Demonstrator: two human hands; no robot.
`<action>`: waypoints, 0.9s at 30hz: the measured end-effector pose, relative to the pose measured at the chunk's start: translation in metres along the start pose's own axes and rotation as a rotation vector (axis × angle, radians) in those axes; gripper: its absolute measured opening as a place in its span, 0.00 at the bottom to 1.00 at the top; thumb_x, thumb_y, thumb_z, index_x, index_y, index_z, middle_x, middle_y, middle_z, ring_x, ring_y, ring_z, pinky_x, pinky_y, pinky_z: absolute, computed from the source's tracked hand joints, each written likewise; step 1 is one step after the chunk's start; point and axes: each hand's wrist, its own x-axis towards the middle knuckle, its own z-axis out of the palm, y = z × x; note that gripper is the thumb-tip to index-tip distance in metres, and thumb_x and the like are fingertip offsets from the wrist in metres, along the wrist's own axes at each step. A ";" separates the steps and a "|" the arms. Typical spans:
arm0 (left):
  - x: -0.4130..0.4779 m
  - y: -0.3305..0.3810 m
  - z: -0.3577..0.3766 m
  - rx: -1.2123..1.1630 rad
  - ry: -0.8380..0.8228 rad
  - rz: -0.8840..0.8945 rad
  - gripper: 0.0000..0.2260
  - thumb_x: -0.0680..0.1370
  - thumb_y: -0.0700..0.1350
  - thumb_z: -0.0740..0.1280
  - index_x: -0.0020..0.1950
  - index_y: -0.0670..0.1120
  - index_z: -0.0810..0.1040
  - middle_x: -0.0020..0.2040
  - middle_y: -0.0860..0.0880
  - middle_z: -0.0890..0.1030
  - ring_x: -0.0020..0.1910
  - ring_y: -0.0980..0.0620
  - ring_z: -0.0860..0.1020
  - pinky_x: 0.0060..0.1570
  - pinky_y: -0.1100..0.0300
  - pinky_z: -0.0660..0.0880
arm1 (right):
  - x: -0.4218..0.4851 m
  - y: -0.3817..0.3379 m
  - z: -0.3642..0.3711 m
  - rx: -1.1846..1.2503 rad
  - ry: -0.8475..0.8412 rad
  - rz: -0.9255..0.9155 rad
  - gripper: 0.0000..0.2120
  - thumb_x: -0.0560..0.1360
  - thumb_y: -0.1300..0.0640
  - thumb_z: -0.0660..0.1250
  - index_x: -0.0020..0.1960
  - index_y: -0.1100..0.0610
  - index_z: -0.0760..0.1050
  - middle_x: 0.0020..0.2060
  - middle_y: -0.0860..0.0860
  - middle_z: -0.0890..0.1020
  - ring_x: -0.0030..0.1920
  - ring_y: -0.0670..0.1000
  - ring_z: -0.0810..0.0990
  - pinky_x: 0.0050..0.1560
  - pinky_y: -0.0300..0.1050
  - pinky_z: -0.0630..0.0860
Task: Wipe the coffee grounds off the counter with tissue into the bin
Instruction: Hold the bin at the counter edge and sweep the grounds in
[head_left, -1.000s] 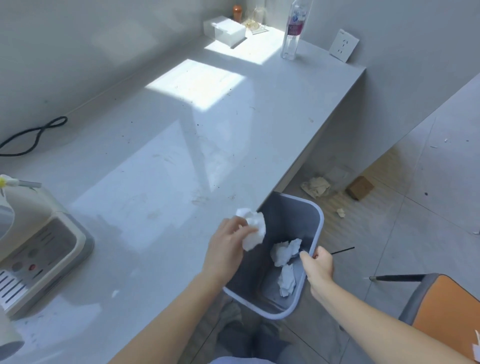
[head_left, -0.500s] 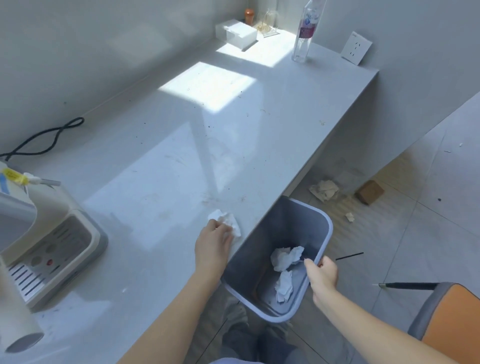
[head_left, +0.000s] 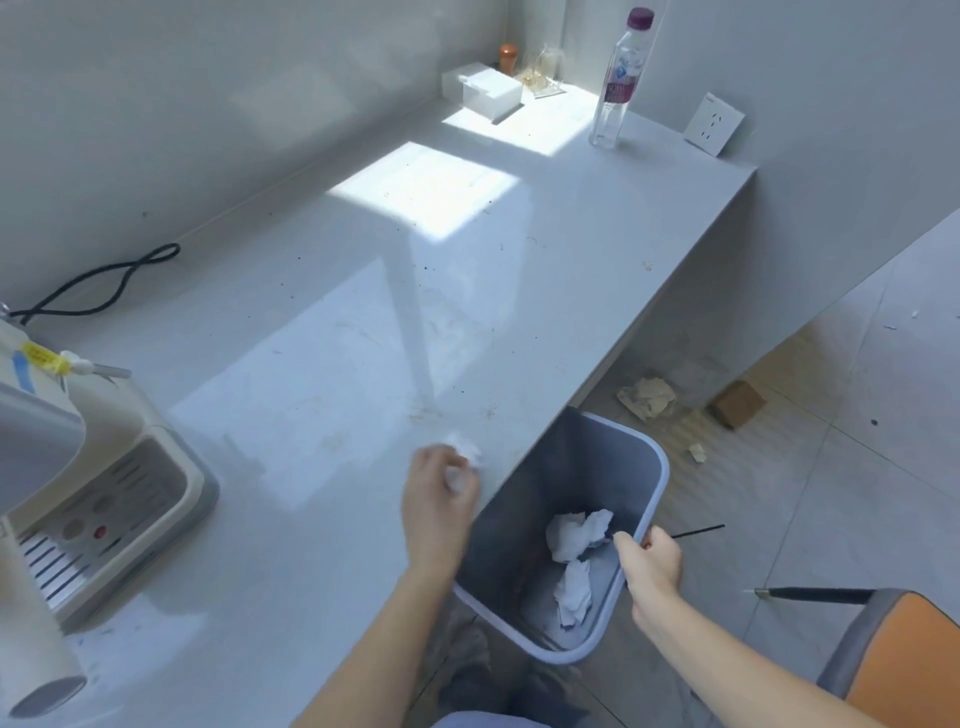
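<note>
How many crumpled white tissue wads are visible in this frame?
3. One white tissue wad is gripped by the left hand on the pale grey counter; two more lie inside the grey plastic bin, an upper wad and a lower wad. Others may be hidden beneath them.

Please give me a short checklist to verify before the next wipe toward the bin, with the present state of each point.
1. The tissue is held in the left hand: ok.
2. The tissue is near the counter edge: ok.
3. The right hand grips the rim of the bin: ok.
4. The bin mouth is open, just below the counter edge: ok.
5. The counter is free of grounds: not ok, specks lie beyond the tissue.
6. The tissue is clean enough underneath: cannot tell.
</note>
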 end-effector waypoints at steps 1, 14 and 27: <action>0.020 -0.007 -0.011 0.004 0.106 -0.024 0.02 0.71 0.39 0.69 0.43 0.44 0.77 0.50 0.48 0.78 0.47 0.49 0.77 0.44 0.50 0.76 | 0.001 0.000 0.000 -0.002 0.000 -0.005 0.05 0.72 0.65 0.66 0.38 0.61 0.71 0.34 0.58 0.77 0.33 0.55 0.77 0.33 0.43 0.73; 0.087 0.016 0.030 0.282 -0.252 0.134 0.07 0.72 0.36 0.60 0.41 0.45 0.77 0.47 0.50 0.81 0.48 0.46 0.77 0.42 0.50 0.75 | 0.000 0.008 0.006 0.004 -0.008 0.037 0.06 0.72 0.64 0.66 0.38 0.60 0.71 0.34 0.57 0.77 0.33 0.55 0.77 0.31 0.42 0.70; 0.028 0.014 0.047 0.252 -0.373 0.358 0.11 0.74 0.37 0.61 0.53 0.45 0.78 0.46 0.49 0.83 0.47 0.45 0.75 0.44 0.50 0.74 | 0.001 0.004 0.003 0.058 -0.032 0.029 0.06 0.72 0.65 0.66 0.39 0.57 0.72 0.35 0.57 0.79 0.35 0.55 0.80 0.32 0.42 0.73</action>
